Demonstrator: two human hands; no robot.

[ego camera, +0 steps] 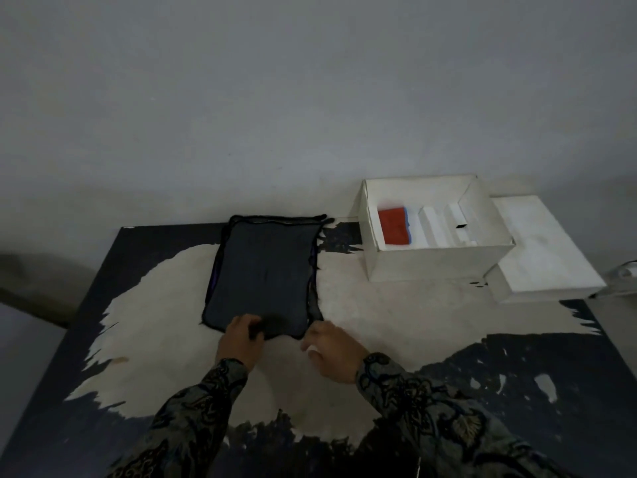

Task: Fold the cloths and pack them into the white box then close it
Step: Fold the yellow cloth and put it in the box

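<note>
A dark cloth (263, 270) lies flat on the table, folded to a tall rectangle with a purple edge showing at its sides. My left hand (241, 336) pinches its near edge, left of the middle. My right hand (331, 346) holds the near right corner with curled fingers. The white box (437, 260) stands open at the back right. Inside it lie a folded red cloth (393, 224) over a blue one (407, 222), and white folded pieces (437, 224) beside them. The box's white lid (541, 246) lies flat to the right of the box.
The table top (379, 322) is dark with a large worn pale patch in the middle. A grey wall (310, 98) rises behind it. The table's left edge drops to the floor (20, 339).
</note>
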